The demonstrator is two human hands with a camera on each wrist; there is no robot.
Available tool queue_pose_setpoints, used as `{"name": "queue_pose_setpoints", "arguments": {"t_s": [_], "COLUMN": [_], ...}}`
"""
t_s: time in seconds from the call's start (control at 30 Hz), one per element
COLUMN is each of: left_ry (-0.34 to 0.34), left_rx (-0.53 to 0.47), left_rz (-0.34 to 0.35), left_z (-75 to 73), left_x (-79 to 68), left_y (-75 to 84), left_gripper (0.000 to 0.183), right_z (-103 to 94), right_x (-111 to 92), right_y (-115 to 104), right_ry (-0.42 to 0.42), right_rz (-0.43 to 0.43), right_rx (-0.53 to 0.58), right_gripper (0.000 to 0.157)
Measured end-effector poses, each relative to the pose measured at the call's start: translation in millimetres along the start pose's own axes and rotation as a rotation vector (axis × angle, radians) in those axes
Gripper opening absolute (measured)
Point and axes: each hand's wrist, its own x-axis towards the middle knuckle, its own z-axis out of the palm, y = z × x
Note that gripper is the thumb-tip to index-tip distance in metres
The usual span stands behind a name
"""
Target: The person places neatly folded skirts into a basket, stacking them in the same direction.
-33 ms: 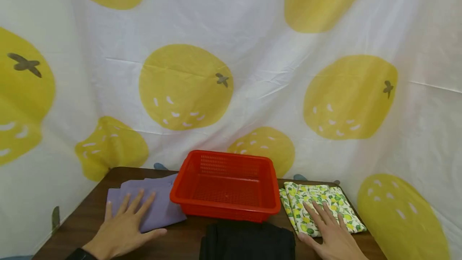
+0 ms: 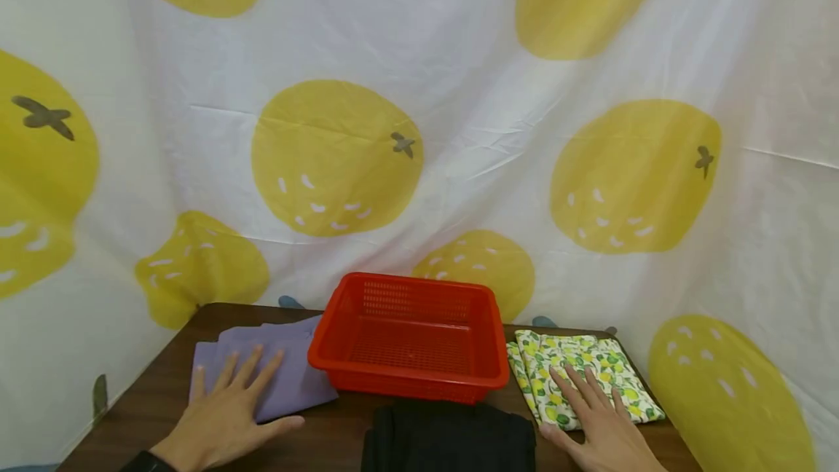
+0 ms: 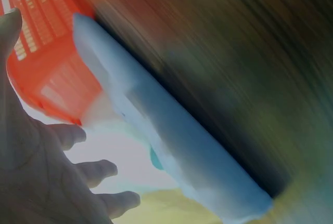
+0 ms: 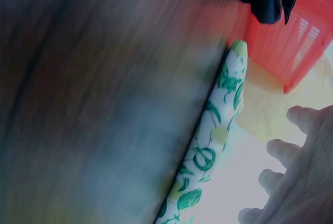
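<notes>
My left hand (image 2: pixel 223 414) is spread, palm down, at the near side of a folded purple cloth (image 2: pixel 288 363); its fingers overlap the cloth in the head view. In the left wrist view a gap shows between those fingers and the cloth edge (image 3: pixel 151 120). On the other side my right hand (image 2: pixel 599 421) is spread likewise by a folded lemon-print cloth (image 2: pixel 577 363). The right wrist view shows its fingers apart from that cloth (image 4: pixel 205 151). Between the two cloths stands a red plastic basket (image 2: pixel 413 344) with nothing visible inside. Neither hand holds anything.
Black folded fabric (image 2: pixel 452 435) lies in front of the basket at the near edge of the view. Everything sits on a dark brown wooden table (image 2: pixel 164 370). Behind it and at both sides hangs a white curtain (image 2: pixel 472 130) printed with big lemons.
</notes>
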Motion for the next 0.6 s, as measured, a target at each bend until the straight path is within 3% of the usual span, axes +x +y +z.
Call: {"name": "queue_pose_setpoints", "arguments": {"t_s": [0.3, 0.6], "left_ry": [-0.063, -0.153], "left_rx": [-0.023, -0.118], "left_rz": [0.026, -0.019], "left_z": [4.0, 6.8], "left_x": [-8.3, -12.9], "left_y": [32.0, 72.6], "left_gripper": [0.117, 0.106], "right_z": [3.4, 8.2], "right_x": [-6, -14], "right_y": [-19, -39], "right_ry": [-0.061, -0.132], "right_rz": [-0.012, 0.043], "right_rx": [0.036, 0.083], "right_gripper": [0.093, 0.091]}}
